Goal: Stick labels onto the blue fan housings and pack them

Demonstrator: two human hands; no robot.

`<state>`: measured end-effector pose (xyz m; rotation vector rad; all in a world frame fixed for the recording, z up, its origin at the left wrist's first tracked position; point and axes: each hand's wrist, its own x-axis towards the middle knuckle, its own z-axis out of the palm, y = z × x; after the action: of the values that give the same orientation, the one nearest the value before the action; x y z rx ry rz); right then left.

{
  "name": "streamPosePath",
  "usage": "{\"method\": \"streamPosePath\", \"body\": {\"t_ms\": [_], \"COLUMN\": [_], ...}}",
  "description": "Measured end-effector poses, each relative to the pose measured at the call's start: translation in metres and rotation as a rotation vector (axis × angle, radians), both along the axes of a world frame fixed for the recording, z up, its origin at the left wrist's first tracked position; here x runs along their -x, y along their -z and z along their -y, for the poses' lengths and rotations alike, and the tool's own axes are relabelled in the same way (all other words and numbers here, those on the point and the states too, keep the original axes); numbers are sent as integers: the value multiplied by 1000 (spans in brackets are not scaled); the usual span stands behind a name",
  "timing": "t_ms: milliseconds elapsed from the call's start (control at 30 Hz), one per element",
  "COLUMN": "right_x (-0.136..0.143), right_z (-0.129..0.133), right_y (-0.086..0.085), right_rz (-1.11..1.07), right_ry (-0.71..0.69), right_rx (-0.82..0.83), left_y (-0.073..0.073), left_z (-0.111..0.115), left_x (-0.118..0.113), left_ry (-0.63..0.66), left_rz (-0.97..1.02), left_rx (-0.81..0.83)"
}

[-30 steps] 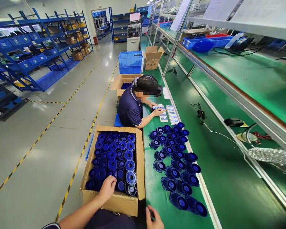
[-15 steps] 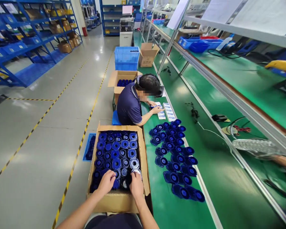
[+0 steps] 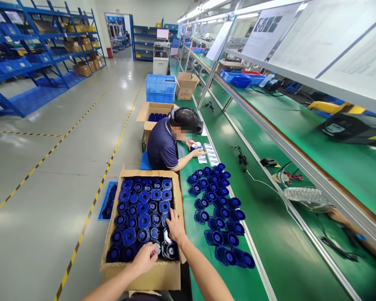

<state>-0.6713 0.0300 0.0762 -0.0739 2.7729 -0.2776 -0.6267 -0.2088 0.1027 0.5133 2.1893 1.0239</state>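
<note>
In front of me stands an open cardboard box (image 3: pixel 141 276), filled with rows of dark blue round plastic parts (image 3: pixel 129 236) with flanged ends. At the box's near side, my left hand (image 3: pixel 146 257) is closed, its fingertips pinched together over a shiny part; what they hold, if anything, is hidden. My right hand (image 3: pixel 176 225) reaches in over the right wall, fingers bent around a blue flanged part (image 3: pixel 165 218) in the right-hand column. Just below that hand, the ends of some parts reflect white light.
On the green bench (image 3: pixel 203 280) to the right, several blue flanged parts (image 3: pixel 217 223) lie in rows. A co-worker (image 3: pixel 163 142) sits beyond the box, handling small pieces by a white sheet (image 3: pixel 211 154). A blue bin (image 3: pixel 104 213) sits left of the box.
My right hand has moved farther along the box's right side. My left hand has shifted toward the near wall. The camera view has tilted up and turned slightly right.
</note>
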Motion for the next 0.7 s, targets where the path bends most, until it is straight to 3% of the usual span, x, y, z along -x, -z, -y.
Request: {"method": "streamPosePath", "body": {"t_ms": [167,367,533,700], "right_x": [32,57,47,-21], "right_z": [-12,-1,-15,-28], "right_y": [8,1,-30,-61], "right_rz": [98,124,31,-78], "right_ry": [-242,-253,-59,377], "right_rx": [10,130,456,1040], "left_y": [9,20,7,-31], "left_z": [25,62,71,54], "left_x": [-24,-57,-46,-1], "left_ry": [-86,-219,-283,-327], "left_rz": [18,65,62,-42], "left_rx": [35,51,-47,-182]}}
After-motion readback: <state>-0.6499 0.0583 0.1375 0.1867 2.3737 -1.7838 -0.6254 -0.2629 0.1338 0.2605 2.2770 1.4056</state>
